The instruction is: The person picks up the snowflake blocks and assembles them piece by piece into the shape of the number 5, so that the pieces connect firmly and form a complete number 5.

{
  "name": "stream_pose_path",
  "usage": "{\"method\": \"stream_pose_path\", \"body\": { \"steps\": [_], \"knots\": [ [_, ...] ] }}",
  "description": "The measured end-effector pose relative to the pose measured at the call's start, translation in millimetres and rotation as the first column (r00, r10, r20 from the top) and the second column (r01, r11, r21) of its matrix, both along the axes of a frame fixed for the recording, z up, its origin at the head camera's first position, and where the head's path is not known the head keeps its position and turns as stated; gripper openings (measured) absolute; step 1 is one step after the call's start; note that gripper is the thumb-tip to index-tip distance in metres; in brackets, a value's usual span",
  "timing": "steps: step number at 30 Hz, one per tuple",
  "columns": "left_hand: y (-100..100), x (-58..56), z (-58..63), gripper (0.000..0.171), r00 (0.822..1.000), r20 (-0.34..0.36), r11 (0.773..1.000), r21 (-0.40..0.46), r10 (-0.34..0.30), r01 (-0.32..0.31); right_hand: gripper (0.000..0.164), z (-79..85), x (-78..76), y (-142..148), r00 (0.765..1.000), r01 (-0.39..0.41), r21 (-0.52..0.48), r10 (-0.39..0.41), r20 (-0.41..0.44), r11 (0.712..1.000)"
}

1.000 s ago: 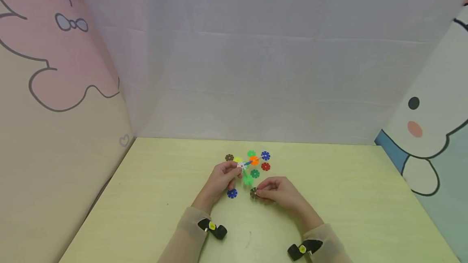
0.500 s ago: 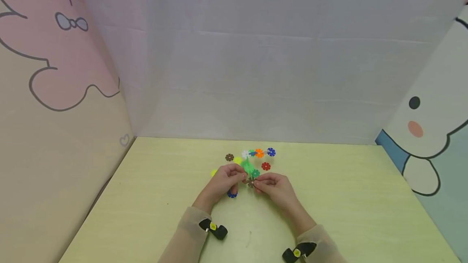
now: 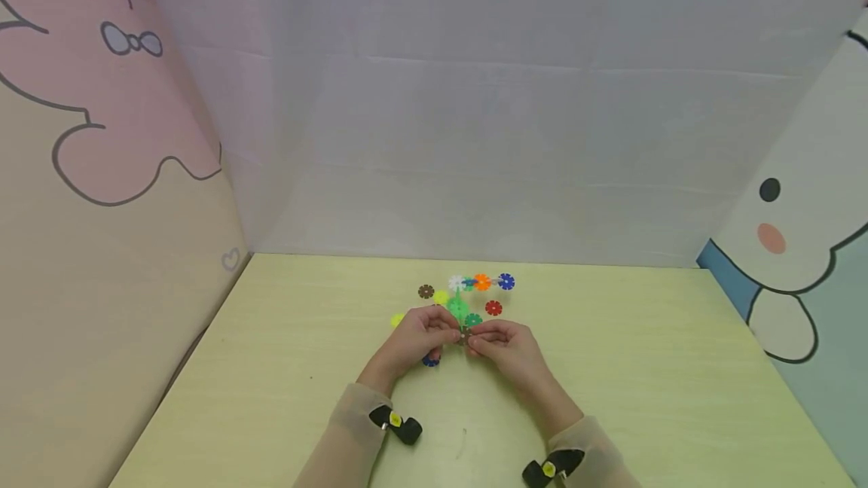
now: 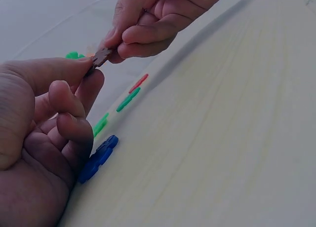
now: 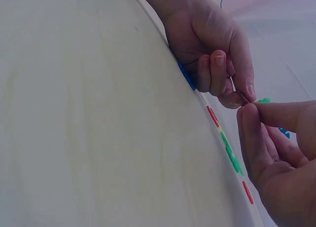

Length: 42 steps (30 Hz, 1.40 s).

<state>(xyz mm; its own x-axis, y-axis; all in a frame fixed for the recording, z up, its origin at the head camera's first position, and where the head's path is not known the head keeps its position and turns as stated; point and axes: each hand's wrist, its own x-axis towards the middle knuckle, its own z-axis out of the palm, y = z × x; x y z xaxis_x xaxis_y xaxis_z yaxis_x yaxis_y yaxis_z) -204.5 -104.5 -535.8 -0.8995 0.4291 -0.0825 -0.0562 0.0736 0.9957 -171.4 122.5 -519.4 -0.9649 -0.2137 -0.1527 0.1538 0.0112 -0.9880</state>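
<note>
Both hands pinch one brown notched plastic disc (image 3: 464, 336) between thumb and fingers, my left hand (image 3: 423, 330) at its left edge and my right hand (image 3: 513, 346) at its right. In the left wrist view the brown disc (image 4: 100, 57) spans the two sets of fingertips, raised off the table. Just beyond it stands a light green disc (image 3: 458, 309), joined in a chain with a white disc (image 3: 456, 283), an orange disc (image 3: 482, 282) and a blue disc (image 3: 506, 282). Whether the brown disc touches the green one is hard to tell.
Loose discs lie around the hands: another brown disc (image 3: 426, 291), yellow discs (image 3: 441, 297), a red disc (image 3: 493, 308) and a darker green disc (image 3: 473, 319). A dark blue disc (image 3: 431, 361) sits partly under the left hand. A pale curtain (image 3: 434, 172) hangs behind the table (image 3: 644, 367).
My right hand has brought the brown disc up and left to the left hand, which has gone from holding the white disc to pinching the brown one. The chain has swung away toward the back.
</note>
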Motion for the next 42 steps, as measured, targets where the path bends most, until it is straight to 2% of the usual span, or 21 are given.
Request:
{"method": "stream_pose_path", "body": {
  "steps": [4, 9, 13, 16, 24, 32, 37, 42],
  "knots": [
    [-1, -1.9, -1.1, 0.013, 0.999, 0.004, 0.999, -0.006, 0.036, -0.036, 0.025, -0.5, -4.4, 4, 1.0, -0.003, 0.08, 0.004, -0.015, 0.997],
    [0, -5.4, -4.9, 0.012, 0.995, 0.015, 0.995, -0.003, 0.098, -0.098, 0.021, -0.3, -13.9, 15, 0.998, 0.067, 0.175, -0.064, -0.024, 0.982],
    [0, -7.0, -8.6, 0.013, 0.984, 0.062, 0.985, 0.036, 0.167, -0.17, 0.022, 1.2, -22.0, 26, 0.992, 0.122, 0.221, -0.112, -0.061, 0.968],
    [0, -7.4, -9.9, 0.016, 0.977, 0.09, 0.978, 0.06, 0.193, -0.198, 0.022, 1.5, -28.8, 35, 0.987, 0.153, 0.254, -0.136, -0.085, 0.955],
    [0, -8.6, -9.7, 0.016, 0.978, 0.109, 0.981, 0.061, 0.176, -0.183, 0.032, 0.3, -49.7, 52, 0.982, 0.174, 0.339, -0.137, -0.13, 0.925],
    [-1, -7.2, -5.8, 0.015, 0.98, 0.106, 0.983, 0.046, 0.171, -0.176, 0.035, -2.2, -70.8, 50, 0.985, 0.082, 0.454, -0.001, -0.175, 0.887],
    [-1, -6.9, -4.3, 0.014, 0.98, 0.109, 0.983, 0.048, 0.169, -0.175, 0.036, -2.5, -74.8, 45, 0.989, 0.052, 0.493, 0.025, -0.148, 0.868],
    [-2, -7.1, -6.6, 0.014, 0.981, 0.103, 0.984, 0.054, 0.164, -0.17, 0.041, -7.3, -76.8, 46, 0.991, 0.067, 0.481, -0.003, -0.134, 0.874]
  ]
}}
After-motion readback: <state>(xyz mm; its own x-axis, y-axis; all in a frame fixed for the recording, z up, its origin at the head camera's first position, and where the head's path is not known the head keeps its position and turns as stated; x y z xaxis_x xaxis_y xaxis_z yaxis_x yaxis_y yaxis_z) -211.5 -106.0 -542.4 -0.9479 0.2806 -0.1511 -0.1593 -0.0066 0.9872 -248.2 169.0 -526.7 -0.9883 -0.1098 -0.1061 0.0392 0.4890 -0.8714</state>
